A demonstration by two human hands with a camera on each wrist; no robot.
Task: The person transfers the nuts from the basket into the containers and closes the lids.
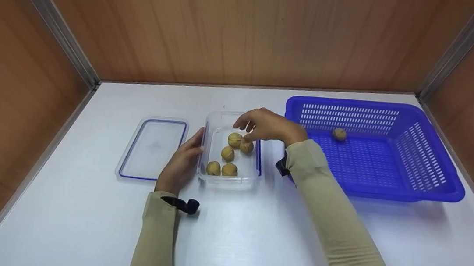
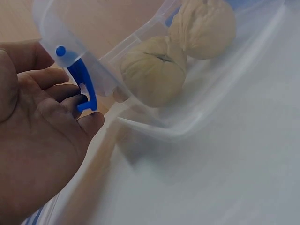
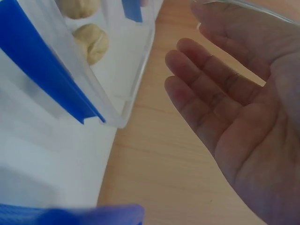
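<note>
While the left hand (image 1: 181, 162) lies against the left side wall of the clear plastic box (image 1: 214, 179), its fingers are nearly straight and only touch the wall beside a blue clip (image 2: 79, 84); it holds nothing. The right hand (image 1: 268, 125) hovers over the far end of the box, fingers relaxed and spread. The right wrist view shows its palm bare, so it grips nothing; whether a fingertip touches the nut just under it cannot be told.

The box stands near the middle of the white table (image 1: 78, 222), its long sides running from near to far. Five walnuts (image 1: 228, 153) lie in it: two side by side at the near end, one in the middle, and two at the far end below the right hand. To the right of the box, well clear of the walnuts in it, sits a blue slotted basket (image 1: 433, 189) holding a single walnut (image 1: 339, 134) toward its far left part. To the left of the box, just beyond the left hand, the blue-rimmed clear lid (image 1: 151, 148) lies flat on the table. That makes six walnuts in all, one box, one lid, one basket.
</note>
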